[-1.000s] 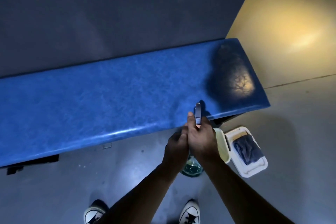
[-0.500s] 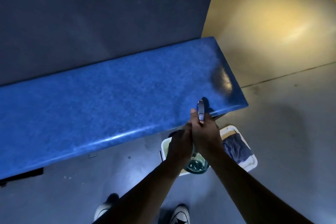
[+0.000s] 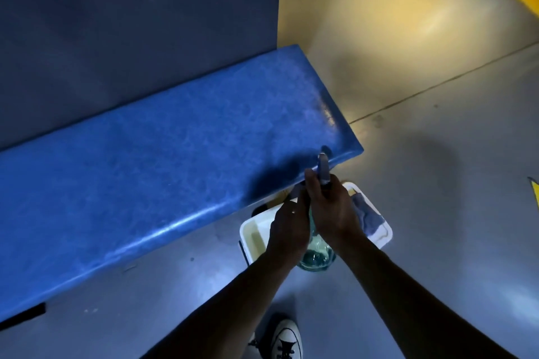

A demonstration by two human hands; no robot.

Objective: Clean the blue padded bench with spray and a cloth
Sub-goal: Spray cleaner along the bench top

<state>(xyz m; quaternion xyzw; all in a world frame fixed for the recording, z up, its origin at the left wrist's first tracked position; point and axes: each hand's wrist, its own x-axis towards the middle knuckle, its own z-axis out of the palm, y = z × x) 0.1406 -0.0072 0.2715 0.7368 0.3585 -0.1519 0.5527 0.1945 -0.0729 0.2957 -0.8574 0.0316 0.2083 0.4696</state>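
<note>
**Both hands on the spray bottle at the bench's end**

Head view: the right hand is wrapped around the neck of the spray bottle, its fingers closed on it just below the nozzle, which pokes out above the knuckles and points over the front edge of the bench. The left hand is pressed against the bottle's other side, fingers curled on it too, probably to steady it while the trigger is worked or the nozzle is set; which finger sits on the trigger cannot be told. The bottle's clear, greenish base shows below both palms.

The blue padded bench lies just beyond the fingertips, running away to the left along a dark wall. Its surface looks dry and mottled, so the spraying seems to be only beginning.

Beneath the hands, on the floor, stands a white tray, with the cloth folded in it just right of the right hand's knuckles, kept within easy reach for wiping afterwards. One shoe shows below the forearms.

No label, brand or writing can be read on anything.
</note>
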